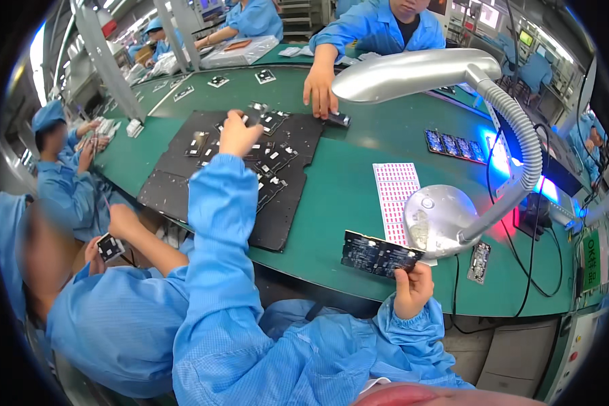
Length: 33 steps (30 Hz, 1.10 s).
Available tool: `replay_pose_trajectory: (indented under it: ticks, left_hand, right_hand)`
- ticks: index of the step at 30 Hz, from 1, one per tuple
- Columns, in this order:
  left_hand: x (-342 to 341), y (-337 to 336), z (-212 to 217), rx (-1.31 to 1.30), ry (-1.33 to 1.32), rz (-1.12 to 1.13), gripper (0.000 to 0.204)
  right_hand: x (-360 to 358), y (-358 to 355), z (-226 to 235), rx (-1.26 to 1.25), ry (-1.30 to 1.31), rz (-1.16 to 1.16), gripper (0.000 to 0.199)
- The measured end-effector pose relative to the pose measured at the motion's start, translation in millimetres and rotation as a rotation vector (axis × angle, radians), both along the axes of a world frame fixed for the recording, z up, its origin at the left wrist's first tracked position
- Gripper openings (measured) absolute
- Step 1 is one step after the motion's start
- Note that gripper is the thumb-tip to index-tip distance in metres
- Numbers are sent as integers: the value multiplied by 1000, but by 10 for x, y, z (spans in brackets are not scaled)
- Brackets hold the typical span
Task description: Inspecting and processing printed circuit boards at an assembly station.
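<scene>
My left hand (239, 137) reaches over a black flat tray (176, 159). Its fingers are closed on a small circuit board (256, 112), blurred at the fingertips. Several small dark boards with white labels (275, 159) lie on the tray beneath and around this hand. At the front edge of the table, my right hand (413, 289) pinches a dark circuit board panel (377, 255) by its right end. The panel is held tilted above the green tabletop, left of the lamp's base.
A silver gooseneck lamp (446, 220) stands to the right, beside a sheet of red labels (394, 193). Another board (479, 262) and black cables lie right of it. A co-worker's hand (320, 89) holds a dark part across the table. Another co-worker (115, 318) sits close at my left.
</scene>
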State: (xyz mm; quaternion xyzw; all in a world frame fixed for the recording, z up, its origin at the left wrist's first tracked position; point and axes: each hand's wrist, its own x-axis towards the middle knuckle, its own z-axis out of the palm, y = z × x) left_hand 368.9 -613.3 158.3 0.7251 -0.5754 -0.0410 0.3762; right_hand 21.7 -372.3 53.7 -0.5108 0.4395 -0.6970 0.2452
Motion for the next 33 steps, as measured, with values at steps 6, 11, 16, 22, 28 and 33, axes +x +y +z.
replay_pose_trajectory:
  ticks: [6,11,16,22,28,33]
  left_hand:
    - [1277,-788,-276,182,29,305,78]
    - [1362,-897,-101,318,-293,337,73]
    - [1975,-1151,-306,262,-208,259,80]
    - [2244,-1420,-571,162,-364,212,92]
    - [2395,-1483,-278,-494,18,388,47]
    - [827,-1125,210,-1284,950,244,29]
  right_hand:
    - [-6,125,22,-19,514,25,17]
    - [-9,174,-62,83,452,-69,20]
    - [27,234,-275,-16,186,-145,17]
    - [46,161,-231,-9,416,-274,19]
    - [-102,184,-416,100,346,-200,17]
    - [23,109,-298,-4,78,-165,17]
